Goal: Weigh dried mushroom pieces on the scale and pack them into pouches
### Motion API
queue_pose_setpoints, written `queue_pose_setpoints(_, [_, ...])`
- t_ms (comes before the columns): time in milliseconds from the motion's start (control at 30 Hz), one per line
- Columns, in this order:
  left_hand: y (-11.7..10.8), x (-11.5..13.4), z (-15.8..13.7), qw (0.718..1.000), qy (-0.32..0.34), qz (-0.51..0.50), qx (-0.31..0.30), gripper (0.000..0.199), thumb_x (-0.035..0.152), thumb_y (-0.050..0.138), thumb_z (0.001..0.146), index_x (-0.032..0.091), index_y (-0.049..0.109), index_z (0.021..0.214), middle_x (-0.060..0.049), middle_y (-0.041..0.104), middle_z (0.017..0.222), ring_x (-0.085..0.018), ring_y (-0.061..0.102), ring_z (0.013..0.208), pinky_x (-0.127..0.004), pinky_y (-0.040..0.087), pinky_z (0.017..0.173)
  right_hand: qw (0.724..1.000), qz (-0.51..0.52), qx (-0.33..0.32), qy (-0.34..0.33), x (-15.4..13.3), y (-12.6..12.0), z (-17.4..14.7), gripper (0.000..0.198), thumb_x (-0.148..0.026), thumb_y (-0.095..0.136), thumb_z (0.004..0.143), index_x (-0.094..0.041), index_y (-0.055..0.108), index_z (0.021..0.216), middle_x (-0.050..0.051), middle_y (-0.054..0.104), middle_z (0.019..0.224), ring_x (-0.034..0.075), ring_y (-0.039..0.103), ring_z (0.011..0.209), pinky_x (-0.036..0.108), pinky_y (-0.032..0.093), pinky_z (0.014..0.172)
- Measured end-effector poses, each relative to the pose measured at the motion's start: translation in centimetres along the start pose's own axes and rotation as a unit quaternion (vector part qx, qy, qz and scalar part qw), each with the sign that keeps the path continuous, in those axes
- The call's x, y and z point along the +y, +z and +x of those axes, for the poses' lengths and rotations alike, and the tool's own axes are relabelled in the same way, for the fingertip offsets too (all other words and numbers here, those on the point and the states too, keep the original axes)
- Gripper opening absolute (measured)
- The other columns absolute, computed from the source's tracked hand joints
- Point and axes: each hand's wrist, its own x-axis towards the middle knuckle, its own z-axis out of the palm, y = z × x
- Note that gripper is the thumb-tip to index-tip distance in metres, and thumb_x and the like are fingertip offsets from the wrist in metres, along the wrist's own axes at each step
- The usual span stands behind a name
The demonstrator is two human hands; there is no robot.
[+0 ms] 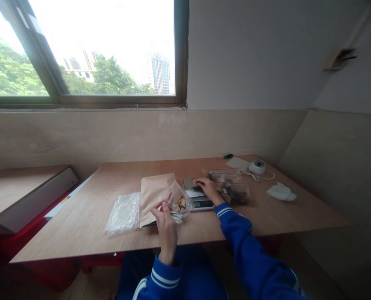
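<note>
My left hand [165, 223] pinches a clear zip bag [185, 206] with a red seal line, tilted up above the table's front half. Inside it lie tan, dried-looking pieces [180, 203]. My right hand [207, 189] reaches over the plate of a digital kitchen scale [204, 204], its fingertips closed around a small tan piece [194, 181] whose kind I cannot make out. Beneath the left hand and the bag, a brown paper pouch [154, 191] lies flat. Right of the scale are zip bags [235, 193] with dark dried contents.
A stack of clear plastic bags [123, 213] lies left of the pouch. Toward the back right are a green-handled screwdriver [228, 156], a white paper [237, 163], a white dome camera [257, 167] with its cable, and a crumpled white cloth [280, 191]. The wooden table [79, 225] meets the wall.
</note>
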Motion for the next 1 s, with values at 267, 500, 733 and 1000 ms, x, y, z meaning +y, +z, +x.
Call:
queue_pose_setpoints(267, [0.8,-0.6,0.7,0.999,0.003,0.044,-0.014,0.025,0.046,0.042,0.093,0.022,0.037,0.098,-0.018,0.060,0.125,-0.024,0.058,0.117,-0.044,0.042,0.101,0.987,0.105,0.103,0.067,-1.7,-1.1,1.1,0.034,-0.038,0.059,0.079,-0.018,0.071,0.103,0.010,0.073,0.101,0.024,0.069,0.086,0.039,0.055,0.075])
queue_pose_setpoints(500, [0.9,-1.4,0.9,0.999,0.011,0.038,-0.026,0.028,0.049,0.043,0.091,0.023,0.036,0.099,-0.017,0.058,0.125,-0.025,0.056,0.118,-0.045,0.042,0.100,0.978,0.152,-0.138,-0.027,-11.1,-3.3,0.3,0.027,-0.033,0.064,0.082,-0.022,0.070,0.106,0.006,0.072,0.106,0.020,0.066,0.095,0.034,0.051,0.085])
queue_pose_setpoints(733, [0.7,-1.1,0.7,0.995,0.013,0.092,0.024,0.035,0.054,0.045,0.088,0.021,0.041,0.096,-0.015,0.058,0.108,-0.030,0.060,0.104,-0.046,0.046,0.089,0.965,-0.050,-0.213,-0.142,-17.2,-3.1,-1.3,0.026,-0.004,0.059,0.081,-0.017,0.072,0.099,0.009,0.068,0.102,0.021,0.061,0.100,0.036,0.047,0.092])
queue_pose_setpoints(1000, [0.1,-0.7,0.3,0.999,-0.036,0.019,0.012,0.029,0.046,0.044,0.090,0.020,0.044,0.103,-0.010,0.054,0.116,-0.022,0.060,0.106,-0.036,0.048,0.089,0.936,0.088,-0.306,-0.150,-17.7,-1.9,-2.2,0.047,-0.010,0.066,0.077,-0.022,0.060,0.122,0.007,0.060,0.121,0.019,0.057,0.112,0.033,0.046,0.097])
